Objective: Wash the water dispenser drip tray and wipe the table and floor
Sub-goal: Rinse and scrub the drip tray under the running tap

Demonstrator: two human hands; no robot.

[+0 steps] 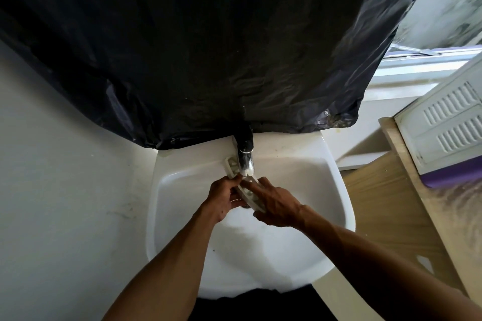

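Note:
The white drip tray (249, 194) is held tilted over the white sink (336, 190), right under the chrome faucet (246, 164). My left hand (224, 199) grips its left side, fingers curled round the edge. My right hand (276, 206) holds the right side, with fingers laid across the tray's slotted face. One end of the tray (230, 164) sticks out to the left of the faucet. I cannot tell whether water runs.
A black plastic sheet (195, 47) hangs over the wall behind the sink. A wooden table (391, 190) stands to the right, bearing a white vented appliance (448, 122). A window sill (417, 60) lies at the far right. White wall fills the left.

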